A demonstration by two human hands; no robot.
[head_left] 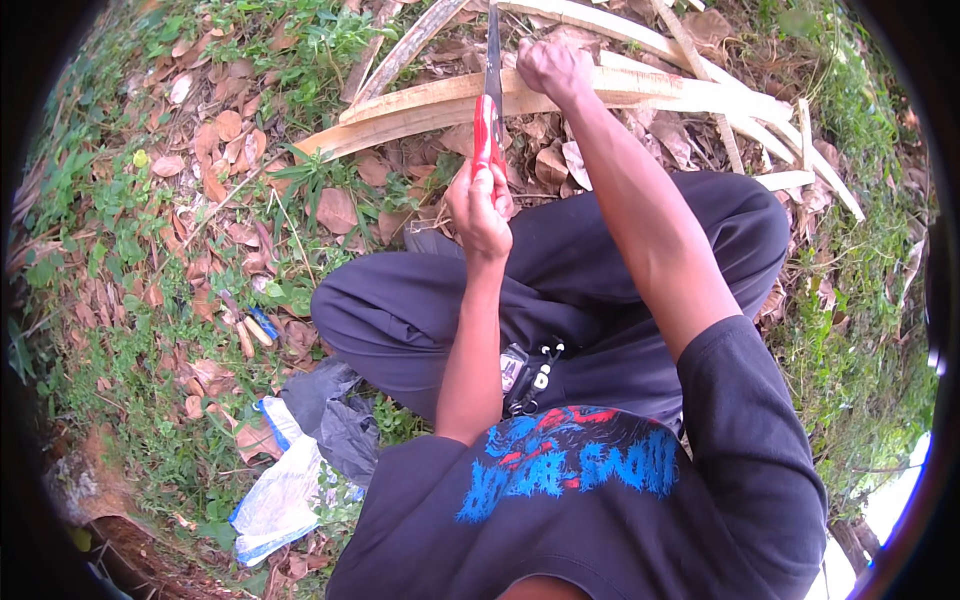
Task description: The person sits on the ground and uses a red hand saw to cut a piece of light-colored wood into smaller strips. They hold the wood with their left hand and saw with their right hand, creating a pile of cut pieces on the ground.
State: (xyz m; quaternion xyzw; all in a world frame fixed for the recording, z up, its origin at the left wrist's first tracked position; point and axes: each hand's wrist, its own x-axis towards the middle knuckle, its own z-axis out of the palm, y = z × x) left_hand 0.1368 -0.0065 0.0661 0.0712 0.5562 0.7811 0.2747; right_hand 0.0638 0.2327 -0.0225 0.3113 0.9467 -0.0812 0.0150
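Note:
My left hand [481,208] is closed around the red handle of a handsaw [484,132]. The saw's narrow dark blade points away from me and crosses pale wooden strips lying on the ground. Beyond it to the right, my right hand [556,70] is curled on the edge of a wooden strip [645,88], close beside the blade. Its fingertips are mostly hidden. A second long strip [350,137] runs just nearer to me, below the first. Whether the saw teeth touch the wood I cannot tell.
More wooden strips [600,22] lie crossed at the far right, and a rougher stick [410,45] slants at the far left. Wooden-handled tools [246,338] lie beside a blue item [262,322] on the leafy ground. Plastic bags [285,490] sit near my left side.

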